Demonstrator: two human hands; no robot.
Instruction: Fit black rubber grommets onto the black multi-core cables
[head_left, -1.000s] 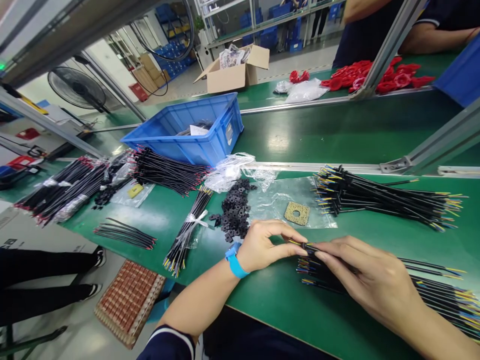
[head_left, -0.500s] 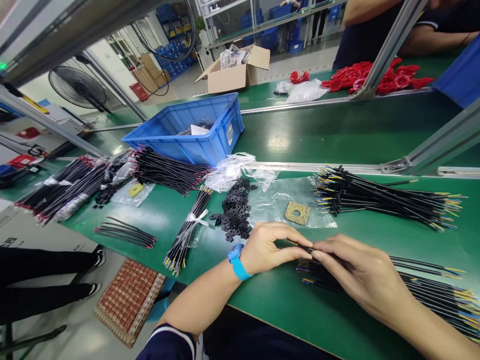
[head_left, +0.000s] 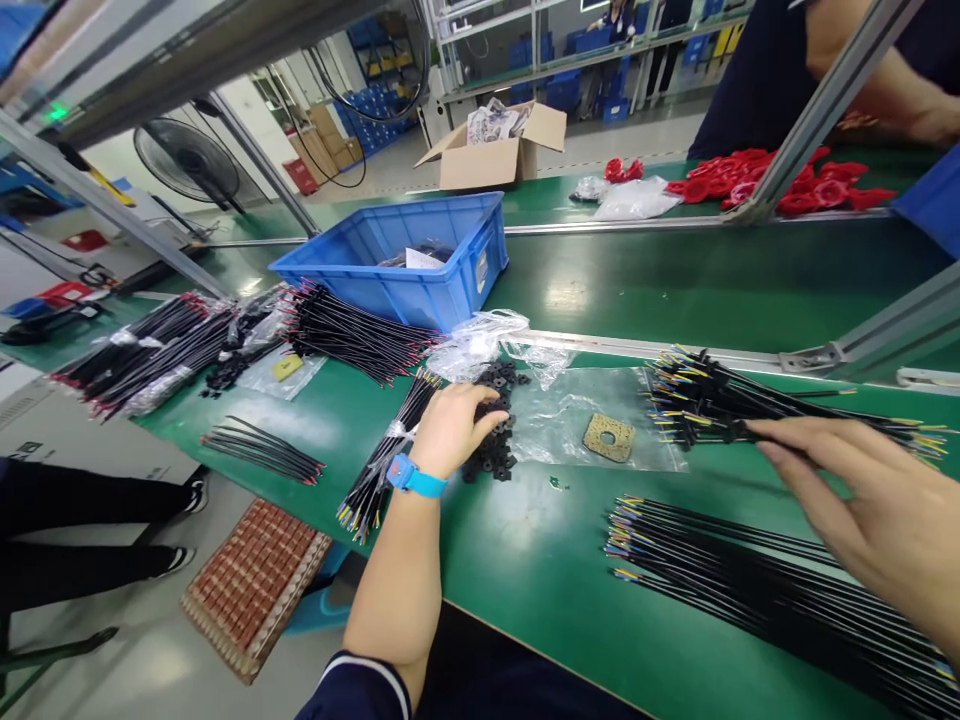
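My left hand (head_left: 454, 425), with a blue strap on its wrist, is at a pile of small black square pieces (head_left: 491, 455). Its thumb and forefinger are curved and a little apart over the pieces. Farther right, my right hand (head_left: 862, 475) pinches a thin black cable (head_left: 742, 430), its fingers closed at the near side of a heap of black cables (head_left: 787, 400) with black pieces at their coloured wire ends. Below that hand lies a spread of black cables (head_left: 712, 560) with yellow and blue ends, partly covered by my forearm.
A porous yellowish square sponge (head_left: 609, 438) lies on a clear plastic bag (head_left: 555, 400). Left are a tied cable bundle (head_left: 367, 490) and red-tipped cables (head_left: 360, 335). Behind stands a blue bin (head_left: 375, 290), with a metal rail (head_left: 660, 348) beside it. Another person's arm (head_left: 885, 90) is beyond red parts (head_left: 817, 180).
My hands were together over the near cables. The left has moved left to the black pieces; the right has moved up and right to the cable heap. The view has shifted slightly.
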